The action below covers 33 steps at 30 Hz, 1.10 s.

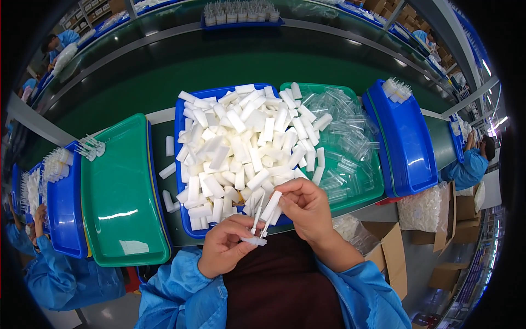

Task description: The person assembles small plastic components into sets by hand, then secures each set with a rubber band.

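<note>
The white foam block (272, 205) is pinched in the right hand's (308, 211) grip, thumb against fingers, its long axis steep and leaning right at the top. It lies just above and right of the pronged plastic base (254, 240), on which the left hand's (227, 245) grip is clamped; whether a prong enters the block, I cannot tell. Neither piece shows readable writing.
</note>
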Tool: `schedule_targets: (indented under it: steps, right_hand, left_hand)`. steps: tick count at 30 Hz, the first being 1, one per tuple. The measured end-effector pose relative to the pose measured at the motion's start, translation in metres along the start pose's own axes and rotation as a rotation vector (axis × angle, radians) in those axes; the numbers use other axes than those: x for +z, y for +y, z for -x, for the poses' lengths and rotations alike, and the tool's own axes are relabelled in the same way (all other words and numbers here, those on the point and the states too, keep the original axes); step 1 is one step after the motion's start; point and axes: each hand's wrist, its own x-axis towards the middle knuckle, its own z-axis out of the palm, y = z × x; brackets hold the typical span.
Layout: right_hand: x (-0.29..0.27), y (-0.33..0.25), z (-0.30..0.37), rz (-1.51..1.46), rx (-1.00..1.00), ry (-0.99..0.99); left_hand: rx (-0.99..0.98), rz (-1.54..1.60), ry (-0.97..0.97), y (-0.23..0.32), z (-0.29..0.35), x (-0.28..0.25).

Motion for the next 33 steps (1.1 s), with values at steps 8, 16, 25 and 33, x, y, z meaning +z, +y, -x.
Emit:
schedule_targets:
  steps: [8,16,25,33]
  right_hand:
    - [-0.004,-0.008,0.008,0.063,-0.061,-0.093]
    - [-0.004,-0.010,0.008,0.322,-0.206,-0.180]
    - [0.003,-0.013,0.010,0.402,-0.142,-0.128]
    - [-0.013,-0.046,-0.056,1.446,-0.672,-0.017]
  left_hand:
    - [-0.032,0.065,0.012,0.002,0.002,-0.002]
    - [-0.040,0.090,0.104,-0.004,0.000,-0.004]
    - [-0.009,0.081,0.132,-0.004,0.007,-0.010]
    - [0.026,0.127,0.141,-0.001,0.010,-0.015]
